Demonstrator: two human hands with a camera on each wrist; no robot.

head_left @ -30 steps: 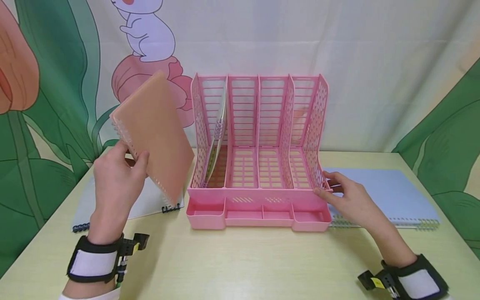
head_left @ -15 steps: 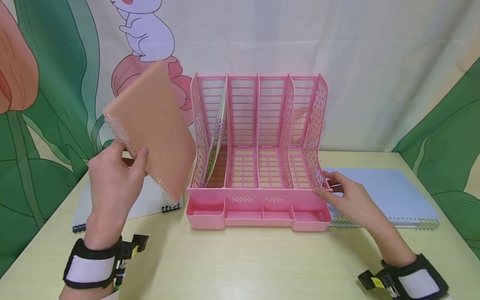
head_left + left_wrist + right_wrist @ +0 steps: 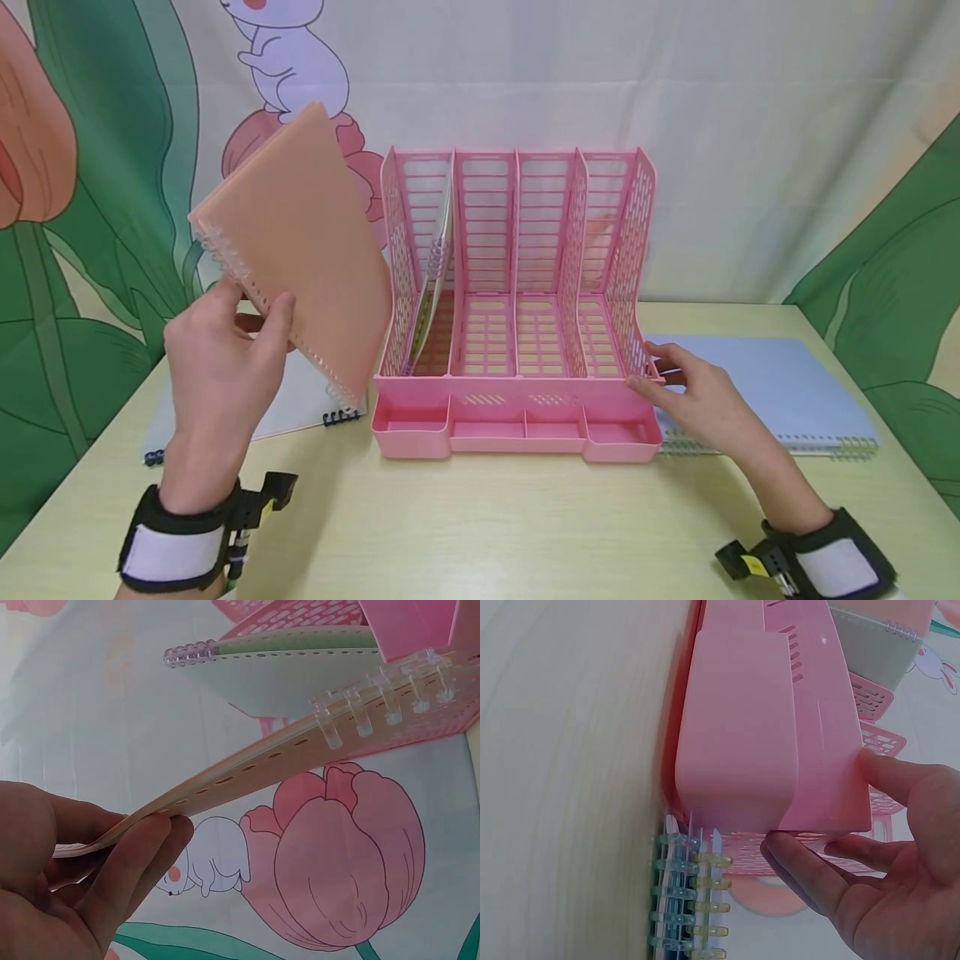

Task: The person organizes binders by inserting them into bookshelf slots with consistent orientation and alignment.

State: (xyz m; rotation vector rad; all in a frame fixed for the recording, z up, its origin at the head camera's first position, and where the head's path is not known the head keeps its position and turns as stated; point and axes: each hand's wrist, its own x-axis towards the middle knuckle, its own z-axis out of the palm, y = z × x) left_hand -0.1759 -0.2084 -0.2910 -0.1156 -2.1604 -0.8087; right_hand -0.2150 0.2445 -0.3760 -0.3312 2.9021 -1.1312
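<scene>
Backdrop (image 3: 735, 192): white cloth printed with a rabbit (image 3: 303, 71) and large green leaves (image 3: 112, 167), hanging behind everything.
Table (image 3: 480, 533): pale, faintly wood-grained top.
Pink file organizer (image 3: 517, 390): stands upright mid-table, four tall slatted compartments above four shallow front trays.
Blue spiral notebook (image 3: 772, 383): lies flat just right of the organizer, bound edge toward the person; at that edge the right wrist view shows bluish rings (image 3: 676, 892) beside yellow rings (image 3: 712, 907).
Peach spiral notebook (image 3: 307, 242): raised and tilted left of the organizer, outside its compartments; whether its far edge touches the side wall cannot be told.
White notebook (image 3: 300, 398): flat on the left of the table, black-ringed, partly hidden behind the peach one.
Standing notebook (image 3: 431, 308): leans in the leftmost compartment, with clear purplish rings.
Left hand (image 3: 225, 358): pinches the peach notebook's ringed edge between thumb and fingers.
Right hand (image 3: 690, 392): grips the organizer's right front corner, thumb in front, fingers bent round the side.
Wristbands (image 3: 176, 550): black with a white patch, one per wrist, each carrying a small black camera (image 3: 279, 490).
</scene>
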